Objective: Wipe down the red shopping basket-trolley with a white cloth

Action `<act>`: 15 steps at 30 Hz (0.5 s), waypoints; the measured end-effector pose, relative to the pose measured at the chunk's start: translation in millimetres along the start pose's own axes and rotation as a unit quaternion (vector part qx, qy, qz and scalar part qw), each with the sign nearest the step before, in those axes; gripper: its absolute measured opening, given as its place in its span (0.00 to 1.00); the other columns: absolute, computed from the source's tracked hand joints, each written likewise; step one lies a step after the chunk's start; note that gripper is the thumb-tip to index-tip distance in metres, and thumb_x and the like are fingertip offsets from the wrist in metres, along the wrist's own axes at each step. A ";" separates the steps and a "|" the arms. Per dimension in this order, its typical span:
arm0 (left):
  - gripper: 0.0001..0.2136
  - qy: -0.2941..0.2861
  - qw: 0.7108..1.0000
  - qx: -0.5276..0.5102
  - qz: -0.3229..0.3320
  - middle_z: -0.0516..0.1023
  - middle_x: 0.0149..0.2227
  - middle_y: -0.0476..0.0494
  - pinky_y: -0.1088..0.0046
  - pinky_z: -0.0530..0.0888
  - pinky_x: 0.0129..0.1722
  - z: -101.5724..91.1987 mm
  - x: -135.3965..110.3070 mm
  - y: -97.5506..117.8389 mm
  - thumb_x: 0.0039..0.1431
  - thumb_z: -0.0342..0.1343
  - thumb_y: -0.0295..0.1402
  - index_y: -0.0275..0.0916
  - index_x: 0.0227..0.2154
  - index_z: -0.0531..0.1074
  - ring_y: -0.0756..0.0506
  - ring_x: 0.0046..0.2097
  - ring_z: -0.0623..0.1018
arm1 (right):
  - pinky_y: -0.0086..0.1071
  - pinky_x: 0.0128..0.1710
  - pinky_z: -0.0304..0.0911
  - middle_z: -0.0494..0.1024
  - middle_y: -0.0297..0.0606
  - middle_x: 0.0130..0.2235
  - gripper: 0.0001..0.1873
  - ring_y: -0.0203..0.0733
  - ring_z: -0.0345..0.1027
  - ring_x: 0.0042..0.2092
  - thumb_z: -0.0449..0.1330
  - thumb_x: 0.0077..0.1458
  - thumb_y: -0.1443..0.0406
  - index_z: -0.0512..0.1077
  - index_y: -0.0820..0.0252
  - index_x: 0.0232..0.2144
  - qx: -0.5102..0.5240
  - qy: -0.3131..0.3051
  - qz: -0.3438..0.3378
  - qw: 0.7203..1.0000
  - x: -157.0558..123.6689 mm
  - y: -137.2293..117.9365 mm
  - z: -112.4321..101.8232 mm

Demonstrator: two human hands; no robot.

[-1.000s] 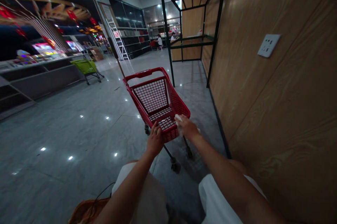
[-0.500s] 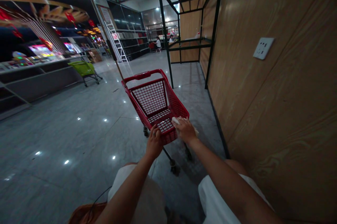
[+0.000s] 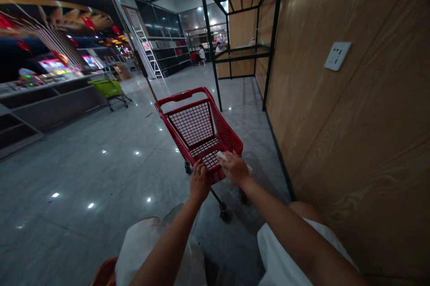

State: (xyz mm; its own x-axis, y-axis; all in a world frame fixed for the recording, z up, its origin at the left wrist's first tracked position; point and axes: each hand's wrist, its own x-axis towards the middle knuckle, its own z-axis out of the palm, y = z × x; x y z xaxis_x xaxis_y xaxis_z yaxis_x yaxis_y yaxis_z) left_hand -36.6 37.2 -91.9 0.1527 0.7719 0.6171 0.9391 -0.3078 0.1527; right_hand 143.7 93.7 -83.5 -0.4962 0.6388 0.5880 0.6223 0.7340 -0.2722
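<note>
A red plastic shopping cart (image 3: 193, 124) with grid panels stands on the floor in front of my knees. My left hand (image 3: 200, 180) is closed over the near left corner of its basket rim. At the near right part of the rim, my right hand (image 3: 235, 169) presses a white cloth (image 3: 221, 156) against the cart; bits of the cloth stick out past the fingers on both sides. The palm hides the rest of it. A long thin pole (image 3: 141, 64) rises from the cart's handle end toward the upper left.
A wood-panelled wall (image 3: 336, 142) with a socket (image 3: 337, 56) runs close on my right. Beyond the cart stands a dark metal frame (image 3: 215, 71). A green cart (image 3: 108, 88) is by the counter (image 3: 63, 109) on the left. Far back are a ladder (image 3: 148, 53) and people.
My right hand and the cloth have slid slightly left along the cart's near rim. The left hand keeps its hold. My left knee has shifted outward, and the view has tilted slightly.
</note>
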 end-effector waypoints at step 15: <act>0.16 0.043 0.999 0.000 -0.001 0.69 0.45 0.38 0.54 0.72 0.55 3.0 -5.2 12.0 0.53 0.47 0.19 0.37 0.44 0.66 0.37 0.61 0.62 | 0.46 0.61 0.55 0.69 0.44 0.58 0.25 0.47 0.57 0.61 0.54 0.57 0.73 0.68 0.55 0.56 0.017 -0.013 -0.007 1.000 -9.3 -15.6 0.7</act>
State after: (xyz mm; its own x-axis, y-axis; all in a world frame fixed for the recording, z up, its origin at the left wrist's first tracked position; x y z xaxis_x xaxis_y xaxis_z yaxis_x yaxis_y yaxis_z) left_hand -25.2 31.1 -95.6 0.1247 0.7220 0.6806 0.9390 -0.3074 0.1541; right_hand 138.2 76.5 -85.2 -0.5203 0.6332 0.5730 0.5938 0.7505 -0.2901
